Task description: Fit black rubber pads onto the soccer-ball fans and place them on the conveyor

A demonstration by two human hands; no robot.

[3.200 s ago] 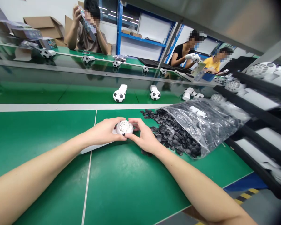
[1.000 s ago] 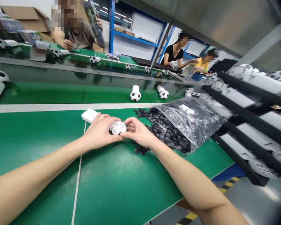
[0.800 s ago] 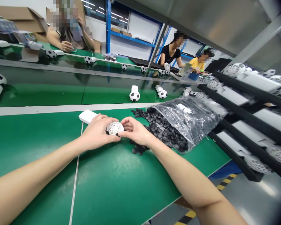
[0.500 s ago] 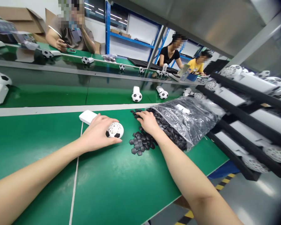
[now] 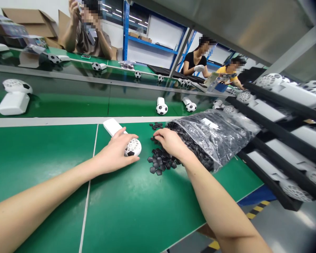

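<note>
My left hand (image 5: pixel 115 151) grips a white football-shaped device (image 5: pixel 133 148) with a lattice face and a white handle (image 5: pixel 112 127) that sticks out behind the fingers; it rests on the green table (image 5: pixel 137 207). My right hand (image 5: pixel 170 142) lies on a pile of small black hexagonal pieces (image 5: pixel 160 162), fingers curled among them; whether it holds one is hidden. The pieces spill from a clear plastic bag (image 5: pixel 218 135) lying open to the right.
Finished black-and-white football devices (image 5: pixel 162 107) lie on the dark conveyor behind; another white one (image 5: pixel 14 95) sits at far left. Black racks (image 5: pixel 281 133) with white parts stand at right. Three people work across the line. The table's front edge drops to the floor at lower right.
My right hand left the football device and reached right into the pile of black pieces. My left hand kept the device on the table. Devices on the conveyor drifted right.
</note>
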